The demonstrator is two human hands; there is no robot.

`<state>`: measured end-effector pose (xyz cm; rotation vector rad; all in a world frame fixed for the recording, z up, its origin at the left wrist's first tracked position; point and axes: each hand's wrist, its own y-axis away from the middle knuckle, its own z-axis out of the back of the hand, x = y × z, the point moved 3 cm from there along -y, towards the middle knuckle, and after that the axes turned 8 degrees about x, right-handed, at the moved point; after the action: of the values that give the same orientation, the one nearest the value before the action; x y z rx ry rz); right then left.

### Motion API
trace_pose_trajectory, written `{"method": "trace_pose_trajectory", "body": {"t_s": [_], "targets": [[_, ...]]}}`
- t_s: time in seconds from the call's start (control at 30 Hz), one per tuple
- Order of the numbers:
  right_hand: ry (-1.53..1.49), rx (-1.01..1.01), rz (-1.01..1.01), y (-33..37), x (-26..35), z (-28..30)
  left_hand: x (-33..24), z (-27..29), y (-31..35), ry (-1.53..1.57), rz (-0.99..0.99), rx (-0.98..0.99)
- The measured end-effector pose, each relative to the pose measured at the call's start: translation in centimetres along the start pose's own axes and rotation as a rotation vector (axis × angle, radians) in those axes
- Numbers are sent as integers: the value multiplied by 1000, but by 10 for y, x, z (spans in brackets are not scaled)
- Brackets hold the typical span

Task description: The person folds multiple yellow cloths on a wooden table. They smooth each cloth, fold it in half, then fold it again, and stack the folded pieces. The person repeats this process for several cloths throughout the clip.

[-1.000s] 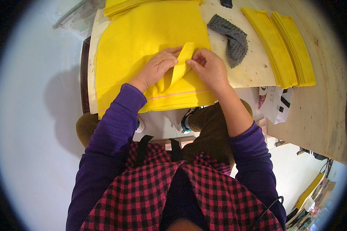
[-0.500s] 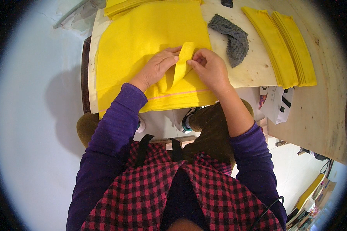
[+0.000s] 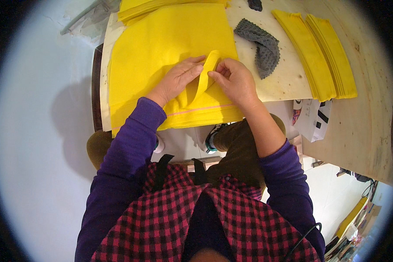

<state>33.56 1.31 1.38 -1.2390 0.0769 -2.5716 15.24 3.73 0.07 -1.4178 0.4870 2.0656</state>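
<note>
A stack of yellow cloth sheets (image 3: 161, 39) lies before me, a pink line running along its near edge. From the top sheet a narrow flap (image 3: 204, 76) stands folded up between my hands. My left hand (image 3: 179, 78) rests on the cloth with its fingers stretched out and its thumb beside the flap; the fingertips are partly hidden. With thumb and forefinger, my right hand (image 3: 236, 81) pinches the flap's right side, its other fingers curled.
A crumpled grey textured cloth (image 3: 264, 48) lies right of the stack, near a small dark piece (image 3: 255, 5). Two folded yellow bundles (image 3: 308, 56) sit at the wooden table's (image 3: 288, 85) right. More yellow cloth (image 3: 161, 8) is at the back. A white printed bag (image 3: 314, 120) stands below the edge.
My right hand has shifted slightly left, and the flap leans a little more upright and looks narrower. My left hand has hardly moved.
</note>
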Motion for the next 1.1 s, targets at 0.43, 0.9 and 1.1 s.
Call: {"method": "trace_pose_trajectory", "body": {"t_s": [0.43, 0.9, 1.1], "targets": [[26, 5, -2, 2, 5, 2, 7, 0, 1, 68, -15, -26], [21, 15, 4, 1, 7, 1, -1, 0, -4, -140, -116, -26], [-48, 0, 36, 1, 7, 2, -7, -1, -3, -177, -134, -39]]}}
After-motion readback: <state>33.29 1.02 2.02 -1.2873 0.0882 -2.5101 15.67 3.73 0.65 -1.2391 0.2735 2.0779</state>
